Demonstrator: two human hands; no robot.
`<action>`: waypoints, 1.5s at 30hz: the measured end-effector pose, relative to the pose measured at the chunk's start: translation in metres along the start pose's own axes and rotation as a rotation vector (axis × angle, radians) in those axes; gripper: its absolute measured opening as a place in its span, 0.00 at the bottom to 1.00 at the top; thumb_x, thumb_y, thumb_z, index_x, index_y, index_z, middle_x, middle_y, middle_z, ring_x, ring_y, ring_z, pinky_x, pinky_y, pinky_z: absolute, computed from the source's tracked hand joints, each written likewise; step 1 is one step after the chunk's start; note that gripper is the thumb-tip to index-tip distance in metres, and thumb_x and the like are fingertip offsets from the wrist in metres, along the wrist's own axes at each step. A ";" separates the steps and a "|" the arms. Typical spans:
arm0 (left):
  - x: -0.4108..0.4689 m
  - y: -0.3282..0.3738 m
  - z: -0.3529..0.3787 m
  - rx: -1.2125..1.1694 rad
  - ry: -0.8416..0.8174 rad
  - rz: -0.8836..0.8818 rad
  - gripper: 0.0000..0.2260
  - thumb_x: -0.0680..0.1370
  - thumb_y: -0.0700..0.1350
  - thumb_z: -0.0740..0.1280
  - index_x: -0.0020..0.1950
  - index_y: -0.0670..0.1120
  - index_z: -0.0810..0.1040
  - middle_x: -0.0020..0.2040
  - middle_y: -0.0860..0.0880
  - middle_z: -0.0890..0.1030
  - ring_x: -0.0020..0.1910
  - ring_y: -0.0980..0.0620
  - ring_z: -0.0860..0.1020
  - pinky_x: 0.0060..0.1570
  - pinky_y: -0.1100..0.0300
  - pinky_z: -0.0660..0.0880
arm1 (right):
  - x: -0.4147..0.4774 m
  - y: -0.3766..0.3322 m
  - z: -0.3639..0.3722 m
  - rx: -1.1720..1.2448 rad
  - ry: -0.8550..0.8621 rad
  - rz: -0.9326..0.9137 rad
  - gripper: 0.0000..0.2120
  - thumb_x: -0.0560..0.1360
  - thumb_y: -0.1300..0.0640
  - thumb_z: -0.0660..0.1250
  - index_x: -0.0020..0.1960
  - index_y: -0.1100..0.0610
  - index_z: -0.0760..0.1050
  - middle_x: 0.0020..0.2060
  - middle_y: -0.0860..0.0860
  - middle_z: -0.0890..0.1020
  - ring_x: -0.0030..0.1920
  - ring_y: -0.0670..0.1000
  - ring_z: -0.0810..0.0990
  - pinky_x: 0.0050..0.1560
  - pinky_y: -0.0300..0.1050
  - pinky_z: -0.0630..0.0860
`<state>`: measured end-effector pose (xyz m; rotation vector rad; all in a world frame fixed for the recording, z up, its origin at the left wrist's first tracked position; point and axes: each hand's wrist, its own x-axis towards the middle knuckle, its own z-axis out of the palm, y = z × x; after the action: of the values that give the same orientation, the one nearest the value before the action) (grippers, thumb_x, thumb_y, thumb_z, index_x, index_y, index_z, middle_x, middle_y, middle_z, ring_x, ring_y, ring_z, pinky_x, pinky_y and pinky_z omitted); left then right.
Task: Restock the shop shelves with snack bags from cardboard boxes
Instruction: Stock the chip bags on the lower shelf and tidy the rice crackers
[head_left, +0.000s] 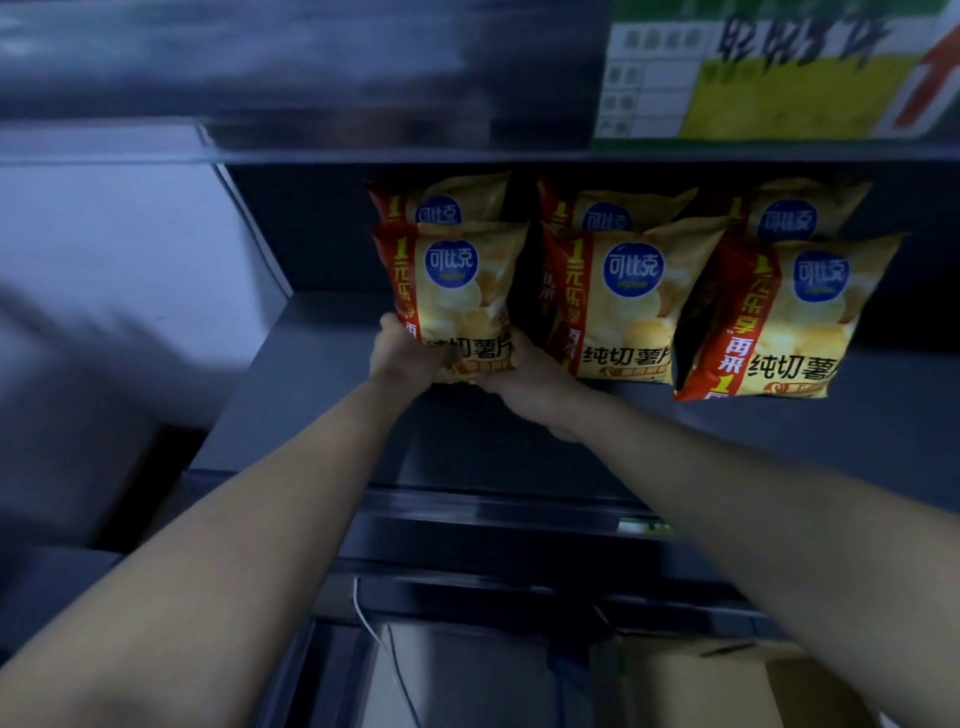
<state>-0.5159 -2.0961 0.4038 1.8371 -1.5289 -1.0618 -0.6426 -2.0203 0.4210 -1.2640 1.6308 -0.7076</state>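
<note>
A yellow and red chip bag stands upright at the left end of the front row on a dark shelf. My left hand grips its lower left corner and my right hand grips its lower right edge. To its right stand two more identical bags, one in the middle and one at the right. A back row of three bags shows behind them. A cardboard box sits low at the bottom right, partly hidden by my right forearm.
The shelf above overhangs the bags and carries a green and yellow price label. The shelf surface left of the held bag is bare. A white cable hangs below the shelf's front rail. A pale wall lies left.
</note>
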 end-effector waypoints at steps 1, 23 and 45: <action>0.000 0.001 0.002 -0.006 -0.003 -0.001 0.35 0.68 0.45 0.77 0.68 0.41 0.61 0.63 0.43 0.74 0.61 0.45 0.75 0.56 0.53 0.76 | 0.001 0.001 -0.002 -0.008 0.010 0.005 0.29 0.78 0.58 0.63 0.75 0.53 0.55 0.67 0.53 0.70 0.64 0.50 0.69 0.58 0.37 0.64; -0.107 0.037 -0.030 0.043 0.033 0.098 0.27 0.72 0.40 0.73 0.68 0.39 0.65 0.64 0.42 0.75 0.62 0.44 0.75 0.58 0.56 0.72 | -0.114 -0.015 -0.040 -0.129 0.116 -0.074 0.21 0.78 0.59 0.63 0.69 0.61 0.67 0.65 0.56 0.74 0.57 0.54 0.75 0.53 0.44 0.70; -0.309 0.246 -0.067 -0.025 -0.050 0.699 0.21 0.73 0.42 0.72 0.64 0.41 0.72 0.54 0.46 0.76 0.54 0.48 0.76 0.59 0.55 0.74 | -0.312 -0.119 -0.202 -0.294 0.722 -0.473 0.18 0.78 0.56 0.63 0.67 0.59 0.72 0.63 0.53 0.77 0.64 0.52 0.75 0.65 0.44 0.69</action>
<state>-0.6157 -1.8580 0.7102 1.1035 -1.9576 -0.7756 -0.7623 -1.7795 0.7042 -1.7666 2.0769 -1.3715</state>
